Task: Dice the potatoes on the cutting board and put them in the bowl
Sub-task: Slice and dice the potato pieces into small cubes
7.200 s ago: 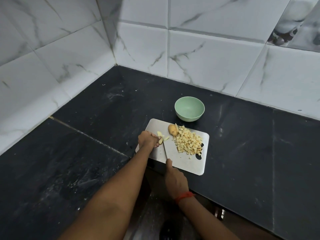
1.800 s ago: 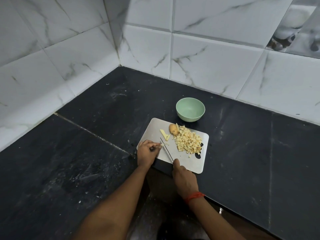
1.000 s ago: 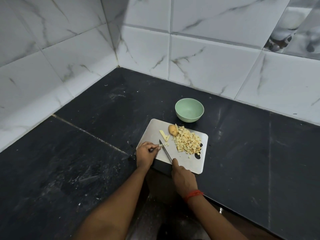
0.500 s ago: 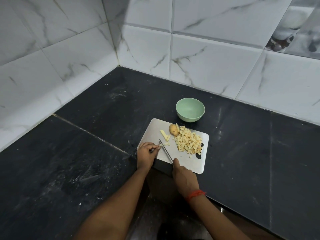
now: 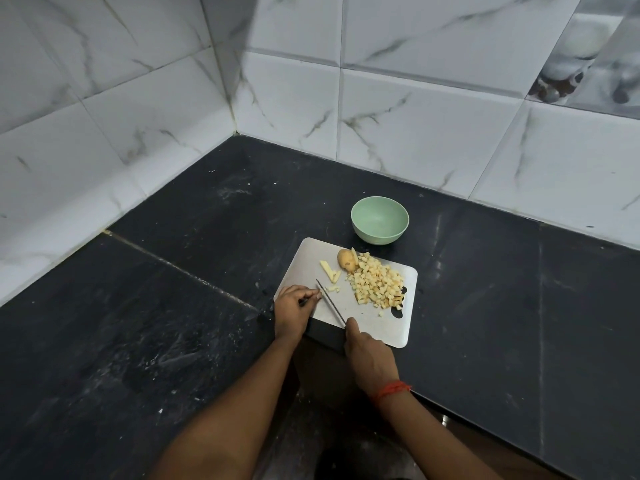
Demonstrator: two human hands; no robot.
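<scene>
Head view, single camera. Cutting board [image 5: 375,329] sits centre frame on the dark counter [image 5: 173,306], with the green bowl [image 5: 378,238] just beyond its upper edge, empty. The diced pile [image 5: 379,284] covers the board's right half. An uncut potato piece [image 5: 347,260], skin still on, touches the pile's upper-left corner. Change noted: about seven seconds back the left grip [image 5: 294,308] was up by that piece, pinning slices under the blade. It has since drawn down to the board's lower-left edge, leaving two loose strips [image 5: 329,270] and a few small bits [image 5: 333,289] behind. Over the last two seconds almost nothing shifts. The right grip [image 5: 369,358], with a red thread [image 5: 391,389] at the wrist, is closed round the handle of the knife [image 5: 330,301], whose blade slants up-left across the board. The left grip's fingers are curled at the blade tip; whether they pinch the tip, a scrap of potato or nothing cannot be told. Judgement: chopping has paused, perhaps to clear the blade. The strips and the skinned piece are still to dice, and nothing has gone into the bowl yet.
</scene>
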